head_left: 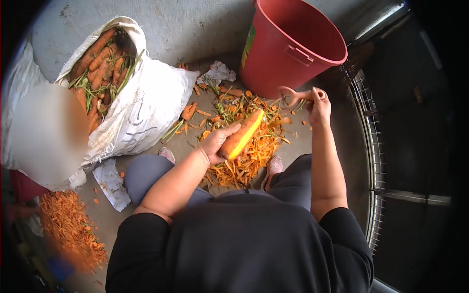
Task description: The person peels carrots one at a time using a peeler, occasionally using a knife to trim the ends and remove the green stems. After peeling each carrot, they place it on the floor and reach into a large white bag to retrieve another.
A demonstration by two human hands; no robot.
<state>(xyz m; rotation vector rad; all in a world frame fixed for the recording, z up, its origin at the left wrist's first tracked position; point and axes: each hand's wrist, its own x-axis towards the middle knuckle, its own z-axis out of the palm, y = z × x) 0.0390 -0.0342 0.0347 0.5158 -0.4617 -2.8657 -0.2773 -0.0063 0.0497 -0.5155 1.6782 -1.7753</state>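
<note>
A large carrot (243, 135) lies in my left hand (220, 142), whose fingers wrap round its thick end. One long bright yellow-orange strip along the carrot is peeled; the rest of the visible side keeps its duller skin. My right hand (319, 105) is closed on the handle of a pinkish Y-shaped peeler (291, 96), held up to the right of the carrot and apart from it. Below both hands a heap of orange peelings (239, 171) covers the floor between my feet.
A white sack (156, 97) full of unpeeled carrots (100, 63) leans at the left. A red bucket (273, 63) stands ahead by the wall. Another peelings pile (71, 224) lies lower left, near a blurred person. Metal mesh (373, 161) runs along the right.
</note>
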